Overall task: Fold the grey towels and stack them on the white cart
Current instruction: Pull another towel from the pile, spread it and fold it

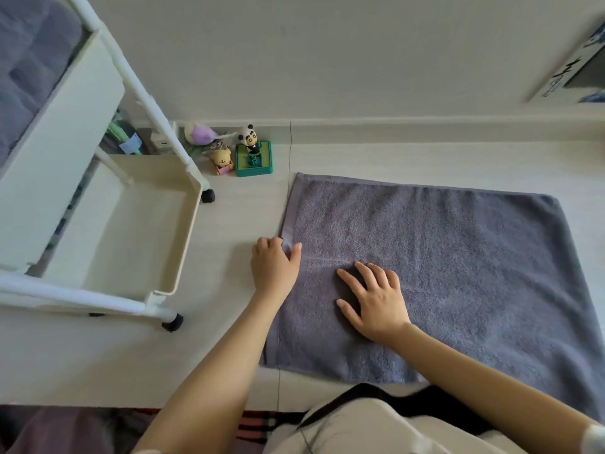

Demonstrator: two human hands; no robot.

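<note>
A grey towel [458, 257] lies spread flat on the pale floor, right of centre. My left hand [274, 267] is at the towel's left hem, fingers curled over the edge and the thumb on top, pinching it. My right hand [376, 299] rests flat on the towel just to the right, fingers spread and straight. The white cart [176, 257] stands to the left on black wheels; its lower tray holds nothing, and grey fabric [29, 67] shows in its upper level at the top left.
Small toys stand by the skirting beyond the cart: a panda figure [248, 136] on a green box [253, 160], a yellow figure [222, 160], a purple one [201, 134]. A box [576, 70] sits at the top right. My knees and a dark cloth are at the bottom.
</note>
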